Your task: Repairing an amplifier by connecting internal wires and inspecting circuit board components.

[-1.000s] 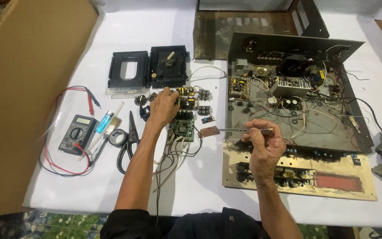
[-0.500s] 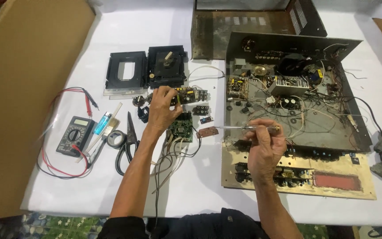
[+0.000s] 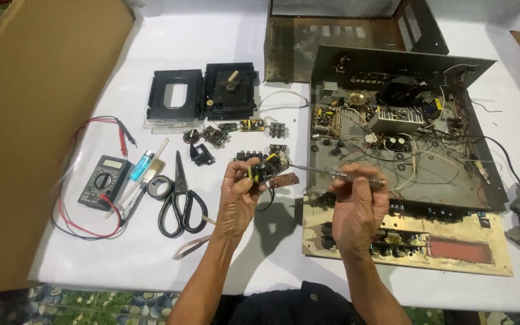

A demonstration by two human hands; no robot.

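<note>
My left hand [image 3: 238, 191] holds a small circuit board [image 3: 265, 168] with yellow parts, lifted above the white table [image 3: 151, 259]. My right hand [image 3: 356, 204] grips a thin screwdriver [image 3: 326, 173] by its clear handle, with the shaft pointing left and its tip at the board. A small brown board [image 3: 286, 179] lies just below the lifted one. The opened amplifier chassis [image 3: 404, 138], full of wires and parts, lies to the right of my hands.
Black scissors [image 3: 180, 201], a tape roll [image 3: 159, 187], a multimeter [image 3: 105, 179] with red leads and a blue lighter [image 3: 141, 166] lie at the left. Two black drive frames [image 3: 203, 93] sit behind small loose boards. A cardboard sheet [image 3: 31, 120] borders the left; a metal cover [image 3: 344, 30] stands behind.
My left hand has lifted the small circuit board off the table toward me. My right hand has brought the screwdriver tip to the board. The view has moved closer.
</note>
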